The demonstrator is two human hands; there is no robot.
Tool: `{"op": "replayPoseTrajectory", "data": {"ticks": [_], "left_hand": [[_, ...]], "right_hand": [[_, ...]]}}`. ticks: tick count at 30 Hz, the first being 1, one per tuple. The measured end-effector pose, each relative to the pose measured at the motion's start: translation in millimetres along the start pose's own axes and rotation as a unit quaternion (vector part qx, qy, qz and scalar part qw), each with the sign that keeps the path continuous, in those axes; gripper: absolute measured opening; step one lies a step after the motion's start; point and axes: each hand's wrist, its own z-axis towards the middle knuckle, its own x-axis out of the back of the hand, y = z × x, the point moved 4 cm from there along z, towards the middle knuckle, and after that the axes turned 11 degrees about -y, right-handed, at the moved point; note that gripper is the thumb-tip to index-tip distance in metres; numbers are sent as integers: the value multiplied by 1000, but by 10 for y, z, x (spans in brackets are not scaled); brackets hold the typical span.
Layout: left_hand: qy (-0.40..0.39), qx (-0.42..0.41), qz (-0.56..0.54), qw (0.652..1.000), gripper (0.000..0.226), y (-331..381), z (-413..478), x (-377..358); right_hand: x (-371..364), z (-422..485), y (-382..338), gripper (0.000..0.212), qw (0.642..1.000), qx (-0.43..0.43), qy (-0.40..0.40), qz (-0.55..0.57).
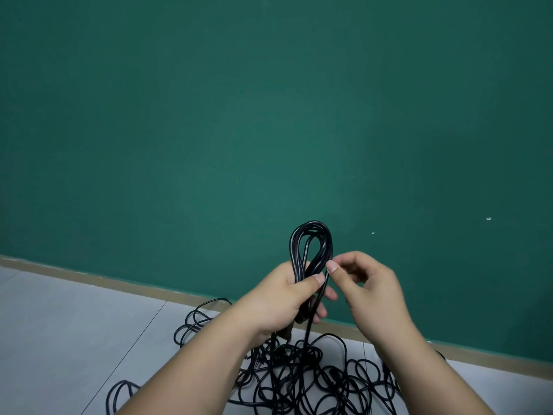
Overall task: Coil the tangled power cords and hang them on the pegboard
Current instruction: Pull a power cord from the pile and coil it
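My left hand (pixel 287 298) grips a coiled black power cord (pixel 311 241) upright, its looped top standing above my fingers against the green wall. A loose strand of that cord runs down from the coil into the heap. My right hand (pixel 365 283) is beside the coil, thumb and forefinger pinching a strand at the coil's right side. Under both hands a tangled pile of black power cords (pixel 314 375) lies spread on the floor. No pegboard is in view.
A green wall (pixel 269 115) fills most of the view, with a tan skirting strip (pixel 119 283) along its foot. The grey tiled floor (pixel 59 324) stretches out at lower left. Cord loops reach out to the lower left (pixel 119 393).
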Motion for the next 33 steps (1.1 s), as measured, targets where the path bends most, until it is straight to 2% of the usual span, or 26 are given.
{"op": "replayPoseTrajectory", "data": {"ticks": [6, 9, 12, 15, 18, 21, 23, 25, 27, 30, 31, 33], "left_hand": [[-20, 2, -19, 1000, 19, 11, -15, 95], [1, -11, -57, 998, 17, 13, -7, 115], [87, -28, -104, 990, 18, 12, 17, 176], [153, -74, -187, 968, 14, 78, 6, 259], [226, -135, -237, 935, 11, 167, -15, 404], [311, -178, -241, 902, 15, 196, -79, 602], [365, -183, -167, 897, 17, 189, -136, 718], [425, -170, -79, 886, 18, 126, -160, 823], [499, -150, -45, 852, 18, 56, -200, 933], [574, -154, -56, 802, 21, 16, -333, 1141], [580, -155, -54, 798, 22, 4, -361, 1231], [553, -129, -12, 823, 25, -37, -356, 1381]], "right_hand": [[-12, 10, 50, 4, 1000, -1, -6, 9], [-89, 0, 22, 5, 998, -22, -42, 42], [-238, -26, 104, 37, 984, -82, -146, 62], [-435, -132, 216, 60, 938, -160, -302, 66], [-568, -227, 245, 63, 885, -192, -411, 106], [-641, -257, 274, 43, 866, -124, -483, -43], [-665, -244, 291, 25, 864, -105, -483, -96], [-621, -196, 253, 11, 883, -94, -450, -97], [-525, -147, 171, 13, 905, -69, -410, -93], [-360, -126, 75, 13, 916, -43, -383, -112], [-308, -124, 63, 11, 918, -35, -373, -128], [-208, -114, 65, 8, 937, -13, -321, -136]]}}
